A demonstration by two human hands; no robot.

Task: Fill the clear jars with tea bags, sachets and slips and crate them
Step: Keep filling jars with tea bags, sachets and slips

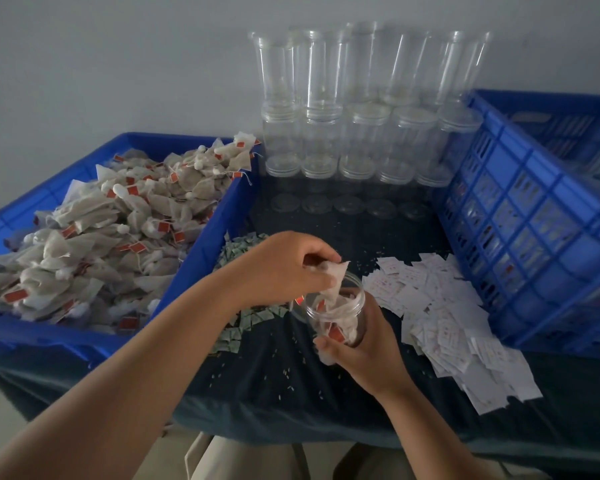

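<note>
My right hand (364,351) grips a clear open jar (340,310) from below, tilted toward me over the dark table. Several tea bags with red tags lie inside it. My left hand (284,268) hovers at the jar's mouth and pinches a white tea bag (335,277) that hangs partly into the opening. A blue crate (201,244) heaped with tea bags (94,237) stands at the left. Green sachets (243,247) lie in a pile under my left forearm. White paper slips (444,313) are spread to the right of the jar.
Stacked empty clear jars (357,109) stand against the back wall, with several flat lids (347,204) on the table in front of them. A blue lattice crate (534,216) sits at the right. The table is covered with a dark cloth (291,386).
</note>
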